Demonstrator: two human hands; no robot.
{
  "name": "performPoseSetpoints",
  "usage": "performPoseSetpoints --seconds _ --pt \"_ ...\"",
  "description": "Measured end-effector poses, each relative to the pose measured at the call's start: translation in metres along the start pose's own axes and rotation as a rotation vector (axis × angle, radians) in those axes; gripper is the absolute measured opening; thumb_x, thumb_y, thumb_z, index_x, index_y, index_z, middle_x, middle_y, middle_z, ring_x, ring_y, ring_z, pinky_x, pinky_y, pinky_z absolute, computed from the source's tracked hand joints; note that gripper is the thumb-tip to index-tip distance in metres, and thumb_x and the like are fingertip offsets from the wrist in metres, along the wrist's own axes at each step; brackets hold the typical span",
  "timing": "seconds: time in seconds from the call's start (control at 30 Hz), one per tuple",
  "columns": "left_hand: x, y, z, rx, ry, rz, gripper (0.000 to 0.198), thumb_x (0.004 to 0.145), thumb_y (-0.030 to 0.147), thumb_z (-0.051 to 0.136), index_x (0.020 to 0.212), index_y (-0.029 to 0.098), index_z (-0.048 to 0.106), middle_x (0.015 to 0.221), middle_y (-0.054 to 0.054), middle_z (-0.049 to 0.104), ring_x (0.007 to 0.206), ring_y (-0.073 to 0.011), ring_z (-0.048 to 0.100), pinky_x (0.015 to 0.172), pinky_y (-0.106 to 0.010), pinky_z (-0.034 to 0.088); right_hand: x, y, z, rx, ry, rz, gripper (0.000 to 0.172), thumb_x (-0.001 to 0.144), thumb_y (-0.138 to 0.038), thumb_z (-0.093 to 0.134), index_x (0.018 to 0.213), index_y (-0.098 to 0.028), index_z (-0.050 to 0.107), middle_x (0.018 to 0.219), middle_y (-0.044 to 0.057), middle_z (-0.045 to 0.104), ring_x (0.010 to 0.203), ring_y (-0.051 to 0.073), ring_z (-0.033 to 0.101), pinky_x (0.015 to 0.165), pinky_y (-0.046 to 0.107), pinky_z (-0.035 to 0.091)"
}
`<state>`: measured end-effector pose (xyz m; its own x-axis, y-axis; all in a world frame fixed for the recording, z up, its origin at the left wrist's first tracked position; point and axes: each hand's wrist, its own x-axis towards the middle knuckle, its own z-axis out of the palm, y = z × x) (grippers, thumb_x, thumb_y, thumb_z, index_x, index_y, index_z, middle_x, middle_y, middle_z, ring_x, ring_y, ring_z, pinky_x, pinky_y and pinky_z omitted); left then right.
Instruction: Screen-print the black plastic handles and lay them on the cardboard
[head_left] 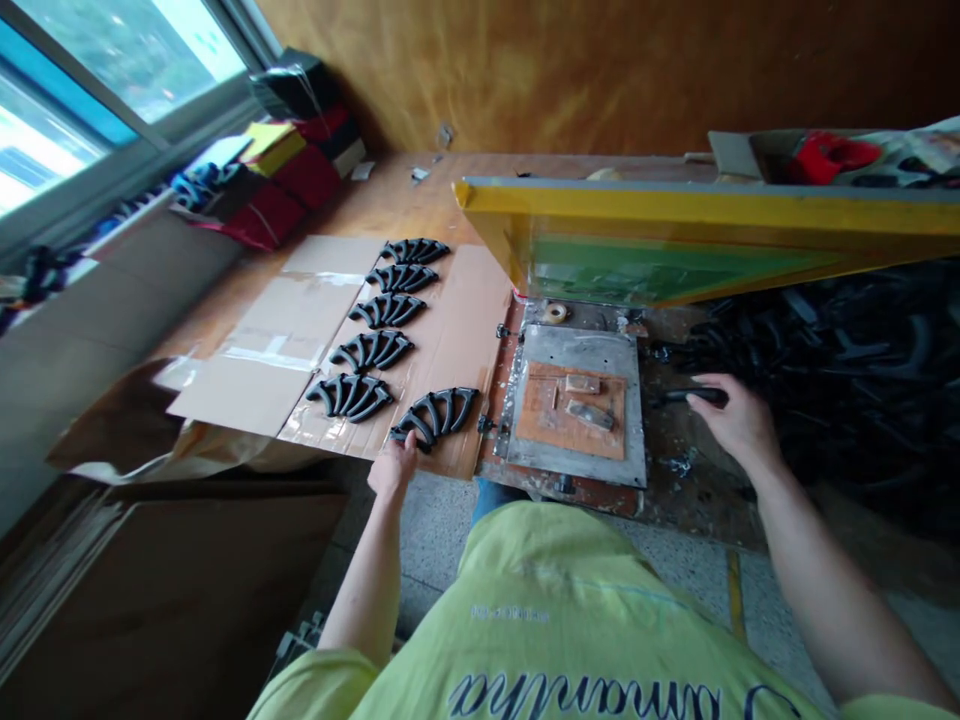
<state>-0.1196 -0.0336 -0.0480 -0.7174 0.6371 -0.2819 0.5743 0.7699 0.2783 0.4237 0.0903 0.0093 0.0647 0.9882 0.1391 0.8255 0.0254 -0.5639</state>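
Observation:
My right hand [739, 418] is closed around one end of a black curved handle [694, 396], just right of the metal plate. At the cardboard's front edge, my left hand [394, 466] has its fingers closed on the near end of another black handle [411, 432]. That one lies at the left end of a fanned row of black handles [444, 410]. Several similar rows [375, 349] stretch back across the cardboard [465, 330]. Between my hands, a metal plate [636, 440] carries a brown board [540, 430] with small blocks [589, 414] on it.
A yellow-framed screen [675, 205] stands tilted up behind the plate. A large heap of black handles [847, 340] fills the right side. A tape roll [555, 313] lies behind the plate. Red boxes [270, 205] stand by the window, and an open carton [739, 158] sits at the back right.

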Motion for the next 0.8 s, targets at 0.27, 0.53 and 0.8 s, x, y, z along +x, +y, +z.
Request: performPoseSetpoints --seconds 0.27,0.53,0.8 --pt "-0.051 0.046 0.046 0.101 0.174 0.284 0.065 0.09 0.058 0.051 0.144 0.022 0.052 0.155 -0.013 0.045 0.139 -0.0368 0.039 0.111 -0.051 0.035 -0.031 -0.089 0.082 0.321 -0.107 -0.302 0.03 0.093 -0.031 0.052 0.108 -0.022 0.076 0.1 0.008 0.068 0.092 0.02 0.065 0.085 0.035 0.054" --pt "-0.035 0.071 0.051 0.086 0.171 0.161 0.058 0.087 0.059 0.054 0.128 0.02 0.065 0.147 -0.014 0.054 0.134 -0.0382 0.043 0.106 -0.055 0.037 -0.032 -0.092 0.104 -0.046 -0.11 -0.383 0.035 0.093 -0.017 0.049 0.111 -0.026 0.077 0.111 0.008 0.068 0.098 0.021 0.065 0.087 0.035 0.054" --pt "-0.026 0.072 0.034 0.065 0.148 0.299 0.055 0.084 0.055 0.063 0.127 0.022 0.069 0.146 -0.012 0.056 0.135 -0.0371 0.046 0.106 -0.05 0.04 -0.036 -0.094 0.1 0.039 -0.072 -0.45 0.035 0.094 -0.023 0.046 0.111 -0.029 0.076 0.111 0.011 0.069 0.107 0.028 0.065 0.096 0.048 0.056"
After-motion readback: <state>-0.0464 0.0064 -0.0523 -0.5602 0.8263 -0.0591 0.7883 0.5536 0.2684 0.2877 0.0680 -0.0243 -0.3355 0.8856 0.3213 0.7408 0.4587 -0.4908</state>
